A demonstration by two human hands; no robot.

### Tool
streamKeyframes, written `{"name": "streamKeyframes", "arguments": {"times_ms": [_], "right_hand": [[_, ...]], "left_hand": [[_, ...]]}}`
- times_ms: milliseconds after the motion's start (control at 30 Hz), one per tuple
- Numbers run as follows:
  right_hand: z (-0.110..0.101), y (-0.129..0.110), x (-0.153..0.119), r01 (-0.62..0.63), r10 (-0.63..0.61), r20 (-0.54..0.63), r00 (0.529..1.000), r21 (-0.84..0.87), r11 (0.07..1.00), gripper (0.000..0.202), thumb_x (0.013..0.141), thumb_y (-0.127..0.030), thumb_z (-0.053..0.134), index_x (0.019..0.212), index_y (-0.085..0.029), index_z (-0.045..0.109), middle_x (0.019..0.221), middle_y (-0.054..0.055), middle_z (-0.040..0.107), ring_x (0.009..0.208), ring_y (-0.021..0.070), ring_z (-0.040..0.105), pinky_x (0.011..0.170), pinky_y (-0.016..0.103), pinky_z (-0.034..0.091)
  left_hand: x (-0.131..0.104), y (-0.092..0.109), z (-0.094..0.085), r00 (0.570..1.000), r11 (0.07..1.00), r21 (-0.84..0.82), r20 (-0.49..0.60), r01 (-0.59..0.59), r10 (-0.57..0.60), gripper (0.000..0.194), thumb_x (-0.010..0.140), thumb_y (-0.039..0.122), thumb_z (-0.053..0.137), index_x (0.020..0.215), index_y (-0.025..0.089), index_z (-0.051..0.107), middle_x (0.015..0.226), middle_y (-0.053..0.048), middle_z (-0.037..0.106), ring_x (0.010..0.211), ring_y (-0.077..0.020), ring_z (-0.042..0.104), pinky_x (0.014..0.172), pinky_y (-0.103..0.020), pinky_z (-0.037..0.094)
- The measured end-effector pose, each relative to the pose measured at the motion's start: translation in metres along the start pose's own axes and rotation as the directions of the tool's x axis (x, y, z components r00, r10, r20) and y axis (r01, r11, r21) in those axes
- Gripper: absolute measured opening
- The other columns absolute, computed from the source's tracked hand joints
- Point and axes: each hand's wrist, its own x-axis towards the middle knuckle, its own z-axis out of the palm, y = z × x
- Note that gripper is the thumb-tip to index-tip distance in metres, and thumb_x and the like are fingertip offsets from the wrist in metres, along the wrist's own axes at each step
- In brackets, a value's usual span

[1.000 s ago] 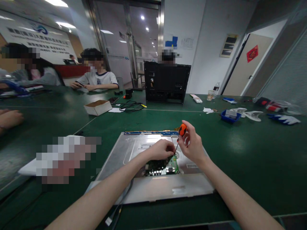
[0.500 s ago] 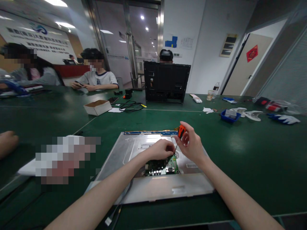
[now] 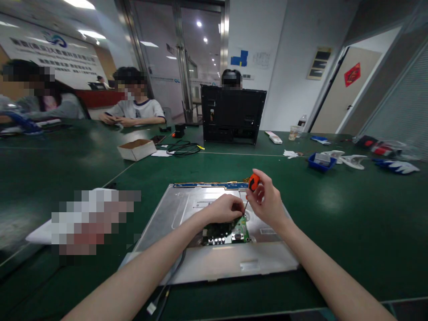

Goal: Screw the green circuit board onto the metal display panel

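A silver metal panel [image 3: 277, 258] lies flat in front of me, with a blue circuit strip [image 3: 207, 185] along its far edge and a green circuit board [image 3: 241, 228] near its middle. My right hand [image 3: 267, 200] grips an orange and black screwdriver [image 3: 254, 182], its thin shaft slanting down to the board's far corner. Beside that tip, my left hand [image 3: 225, 208] has its fingers pressed together over the board's far edge; what they hold, if anything, is hidden. Grey cables [image 3: 173, 275] run off the panel's near left side.
Past the panel stand a black monitor casing [image 3: 234, 113], an open white box [image 3: 137, 150] and coiled black cable [image 3: 183, 148]. A blue tray [image 3: 321, 162] and gloves [image 3: 397, 166] lie at the right. A white object, partly blurred, [image 3: 40, 232] is at the left; people sit beyond.
My right fingers have shifted slightly on the orange screwdriver handle, which sits a little further right. My left hand has barely moved.
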Motion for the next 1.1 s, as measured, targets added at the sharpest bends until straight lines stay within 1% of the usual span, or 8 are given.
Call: {"name": "streamKeyframes", "arguments": {"times_ms": [200, 367, 533, 733, 833, 967, 1100], "right_hand": [[0.0017, 0.0017, -0.0019, -0.018, 0.018, -0.015, 1.000, -0.011, 1.000, 0.044, 0.093, -0.025, 0.058, 0.134, -0.023, 0.042, 0.062, -0.010, 0.048, 0.043, 0.0084, 0.047, 0.044, 0.018, 0.038], [-0.0005, 0.0004, -0.0013, -0.008, 0.008, 0.017, 1.000, 0.014, 1.000, 0.047, 0.095, -0.025, 0.054, 0.139, -0.024, 0.039, 0.068, -0.008, 0.053, 0.046, 0.0090, 0.050, 0.044, 0.019, 0.040], [-0.0029, -0.0009, -0.0004, 0.009, -0.011, 0.045, 0.999, 0.054, 0.999, 0.052, 0.094, -0.019, 0.049, 0.144, -0.024, 0.035, 0.072, -0.004, 0.058, 0.051, 0.0112, 0.055, 0.046, 0.020, 0.043], [-0.0006, 0.0001, -0.0009, 0.021, -0.022, 0.019, 1.000, 0.032, 0.999, 0.054, 0.094, -0.018, 0.051, 0.144, -0.024, 0.035, 0.069, -0.006, 0.056, 0.047, 0.0100, 0.052, 0.044, 0.019, 0.041], [0.0005, 0.0014, -0.0019, -0.002, 0.002, 0.021, 1.000, 0.024, 1.000, 0.054, 0.093, -0.020, 0.054, 0.144, -0.024, 0.034, 0.067, -0.007, 0.054, 0.046, 0.0098, 0.052, 0.043, 0.019, 0.040], [0.0014, 0.0031, -0.0029, -0.021, 0.022, 0.009, 1.000, -0.009, 1.000, 0.049, 0.092, -0.024, 0.058, 0.138, -0.024, 0.041, 0.065, -0.008, 0.054, 0.046, 0.0095, 0.051, 0.044, 0.018, 0.041], [0.0014, 0.0020, -0.0019, -0.022, 0.022, -0.004, 1.000, -0.018, 1.000, 0.044, 0.093, -0.028, 0.059, 0.135, -0.024, 0.046, 0.068, -0.006, 0.057, 0.047, 0.0095, 0.052, 0.045, 0.019, 0.042]], "left_hand": [[0.0005, 0.0011, -0.0004, 1.000, 1.000, 0.000, 0.005, 0.005, -0.005, 0.011, 0.070, 0.009, 0.059, 0.070, 0.015, 0.068, 0.066, 0.001, 0.065, 0.065, -0.0152, 0.058, 0.066, -0.023, 0.044], [0.0000, 0.0026, -0.0014, 1.000, 1.000, 0.006, 0.006, 0.006, -0.006, 0.011, 0.070, 0.010, 0.058, 0.073, 0.015, 0.069, 0.067, 0.001, 0.066, 0.065, -0.0153, 0.058, 0.066, -0.024, 0.044], [-0.0011, 0.0042, -0.0021, 1.000, 1.000, 0.007, 0.006, -0.001, 0.001, 0.010, 0.072, 0.011, 0.059, 0.074, 0.015, 0.069, 0.066, 0.001, 0.065, 0.063, -0.0143, 0.057, 0.064, -0.023, 0.043], [-0.0004, 0.0025, -0.0012, 1.000, 1.000, 0.009, -0.001, 0.001, -0.001, 0.010, 0.072, 0.010, 0.061, 0.074, 0.015, 0.069, 0.066, 0.001, 0.065, 0.064, -0.0147, 0.057, 0.064, -0.023, 0.042], [0.0002, 0.0007, -0.0003, 1.000, 1.000, 0.006, 0.000, 0.005, -0.005, 0.010, 0.071, 0.009, 0.060, 0.073, 0.015, 0.069, 0.067, 0.001, 0.066, 0.065, -0.0157, 0.059, 0.066, -0.024, 0.043], [0.0006, -0.0007, 0.0007, 1.000, 1.000, -0.004, 0.004, 0.005, -0.005, 0.011, 0.071, 0.008, 0.060, 0.072, 0.014, 0.069, 0.069, -0.001, 0.068, 0.067, -0.0166, 0.061, 0.069, -0.025, 0.045], [0.0004, -0.0008, 0.0009, 1.000, 1.000, -0.008, 0.003, 0.000, 0.000, 0.011, 0.072, 0.008, 0.060, 0.071, 0.014, 0.068, 0.068, 0.000, 0.067, 0.066, -0.0158, 0.060, 0.067, -0.024, 0.045]]}}
